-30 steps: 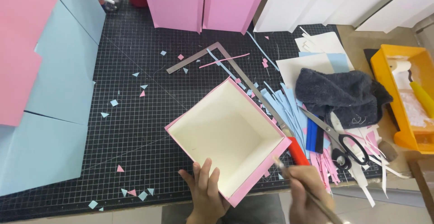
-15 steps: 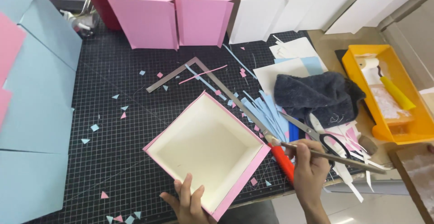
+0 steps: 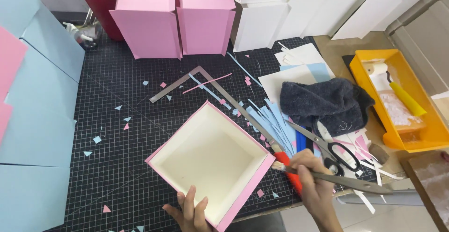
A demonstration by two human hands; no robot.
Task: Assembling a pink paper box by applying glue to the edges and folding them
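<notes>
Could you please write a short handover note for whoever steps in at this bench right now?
Left hand grips the near wall of the open pink box, which sits on the black cutting mat.
Right hand holds a long metal tool, tip at the box's right corner.
Box walls are up and pink-covered outside; the inside is cream.
Scissors, steel square and paper offcuts lie beside it.

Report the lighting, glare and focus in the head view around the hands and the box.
Head view: even, soft light, faint shadows; the open pink box is sharp, its cream inside bright but not blown out; slight sheen on the metal tool in the right hand; left hand cut by the bottom edge; wide-angle bowing at the borders.
</notes>
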